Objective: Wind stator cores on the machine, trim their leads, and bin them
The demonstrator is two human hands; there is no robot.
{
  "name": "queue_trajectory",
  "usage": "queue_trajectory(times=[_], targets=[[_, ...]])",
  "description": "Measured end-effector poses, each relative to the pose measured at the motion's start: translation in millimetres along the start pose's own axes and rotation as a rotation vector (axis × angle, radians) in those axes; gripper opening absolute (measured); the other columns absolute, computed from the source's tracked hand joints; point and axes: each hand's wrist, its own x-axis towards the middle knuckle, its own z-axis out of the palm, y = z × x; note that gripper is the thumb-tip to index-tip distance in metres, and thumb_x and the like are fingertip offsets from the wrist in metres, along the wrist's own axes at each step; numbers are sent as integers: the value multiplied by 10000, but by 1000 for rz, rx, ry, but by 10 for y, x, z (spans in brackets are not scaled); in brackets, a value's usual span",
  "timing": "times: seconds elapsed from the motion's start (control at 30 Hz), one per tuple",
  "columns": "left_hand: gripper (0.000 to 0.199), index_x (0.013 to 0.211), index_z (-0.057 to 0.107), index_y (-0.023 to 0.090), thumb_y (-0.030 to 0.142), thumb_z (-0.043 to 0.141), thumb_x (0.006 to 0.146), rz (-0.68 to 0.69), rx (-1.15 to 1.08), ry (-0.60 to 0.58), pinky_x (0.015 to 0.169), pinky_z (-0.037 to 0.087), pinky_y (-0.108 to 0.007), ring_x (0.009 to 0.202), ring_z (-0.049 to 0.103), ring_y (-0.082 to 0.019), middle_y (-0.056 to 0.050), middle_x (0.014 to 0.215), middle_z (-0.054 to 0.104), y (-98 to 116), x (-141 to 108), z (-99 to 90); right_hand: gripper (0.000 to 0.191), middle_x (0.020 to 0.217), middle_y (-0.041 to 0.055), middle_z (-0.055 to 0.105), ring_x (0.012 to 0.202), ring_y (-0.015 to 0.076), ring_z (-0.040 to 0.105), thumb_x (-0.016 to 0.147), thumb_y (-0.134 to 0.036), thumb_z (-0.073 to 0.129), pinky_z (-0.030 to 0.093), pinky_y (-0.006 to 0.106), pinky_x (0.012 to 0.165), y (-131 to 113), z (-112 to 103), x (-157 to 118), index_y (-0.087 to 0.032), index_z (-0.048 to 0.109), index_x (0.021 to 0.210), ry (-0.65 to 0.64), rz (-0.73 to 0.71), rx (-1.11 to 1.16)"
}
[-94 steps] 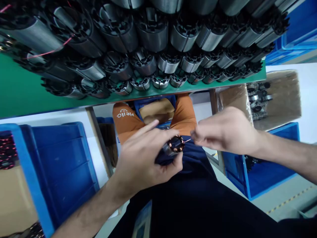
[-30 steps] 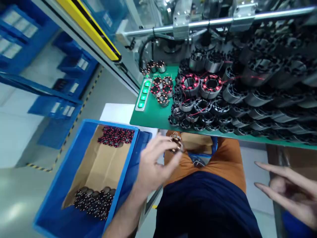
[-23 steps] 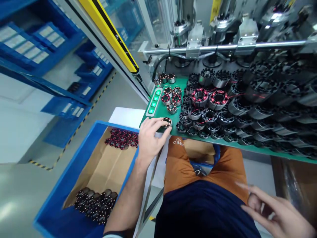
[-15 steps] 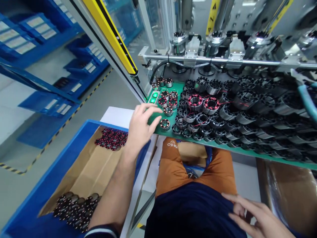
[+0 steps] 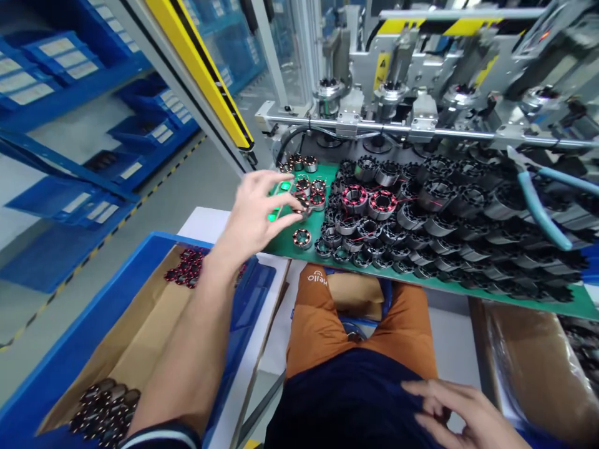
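My left fingers (image 5: 282, 201), a little apart, are at a copper coil (image 5: 302, 197) over the green surface (image 5: 283, 243); I cannot tell whether they grip it. Another coil (image 5: 302, 242) sits nearer me. My right fingers (image 5: 433, 391), loosely parted, hang over my lap (image 5: 346, 386).

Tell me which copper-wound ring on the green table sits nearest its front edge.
The lone ring standing apart at the front; the other copper-wound rings cluster farther back, near the left hand.
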Motion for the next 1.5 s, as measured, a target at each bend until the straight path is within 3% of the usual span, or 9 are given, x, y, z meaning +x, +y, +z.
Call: queue_trajectory(times=[0.2, 0.3, 0.4, 0.6, 0.73, 0.97, 1.2, 1.3, 1.5], targets=[[119, 1197, 831, 379, 452, 750, 1150, 190, -276, -188, 1379, 441, -650, 1626, 512, -374, 3, 1683, 653, 1102, -106, -381, 339, 789, 16, 789, 629, 114, 760, 1160, -501, 743, 644, 158, 660, -339, -87, 407, -215, 853, 1305, 292, 274, 459], [161, 1257, 819, 370, 294, 706, 1171, 331, -443, -347, 1420, 421, -599, 1647, 492, -326, 3, 1680, 648, 1594, -188, -190, 591, 1072, 67, 862, 869, 179, 847, 1116, -636, 781, 715, 250, 728, -452, -72, 628, -264, 722, 1571, 122, 241, 941], [185, 1264, 815, 345, 266, 662, 1195, 366, -595, -449, 1439, 405, -559, 1649, 497, -295, 5, 1693, 646, 1830, -297, 76, 501, 1151, 55, 882, 925, 141, 850, 1051, -482, 920, 703, 218, 828, -460, -27, 698, -271, 794, 1487, -105, 269, 1142], [450, 1386, 778, 283, 423, 969, 1003, 9, -868, -206, 1173, 646, -273, 1225, 827, -176, -2, 1300, 862, 1893, -543, 424, 287, 1085, 34, 902, 906, 102, 870, 1003, -443, 977, 696, 155, 867, -451, -36, 624, -265, 921, 1221, 111, 391, 1362], [318, 1262, 823, 259, 218, 977, 986, -51, -848, -58, 1115, 679, -266, 1065, 860, -127, 41, 1180, 890, 1999, -651, 524, 305, 1047, 36, 897, 849, 112, 867, 973, -422, 1004, 715, 172, 822, -484, -60, 677, -234, 916, 1197, 170, 381, 1448], [147, 1155, 806, 288, 173, 860, 1082, -7, -728, -112, 1236, 611, -320, 992, 869, -94, 107, 1121, 889, 1944, -687, 500, 350, 1045, 14, 896, 839, 111, 866, 926, -335, 1040, 723, 180, 825, -506, -51, 796, -266, 885, 1232, 229, 299, 1395], [72, 1098, 843, 277, 207, 827, 1103, -87, -505, -196, 1177, 604, -456, 913, 879, -192, 72, 1050, 899, 1734, -1103, 1066, 375, 1087, -8, 908, 946, 129, 886, 880, -292, 1074, 728, 203, 907, -467, -143, 752, -312, 882, 1202, 516, 152, 1099], [144, 1104, 871, 302, 221, 944, 1010, -306, -751, -38, 1082, 667, -413, 979, 878, -193, 57, 1100, 903, 1856, -1016, 971, 390, 1136, -19, 910, 1019, 150, 898, 916, -213, 1037, 743, 229, 930, -477, -81, 733, -336, 873, 1248, 505, 111, 995], [173, 1128, 865, 341, 310, 980, 1002, -350, -914, 38, 998, 699, -371, 1083, 829, -179, 37, 1229, 861, 2136, -621, 606, 501, 1124, -2, 897, 1022, 201, 898, 763, -129, 1112, 774, 290, 905, -580, 46, 825, -318, 874, 1162, 555, 161, 848]])
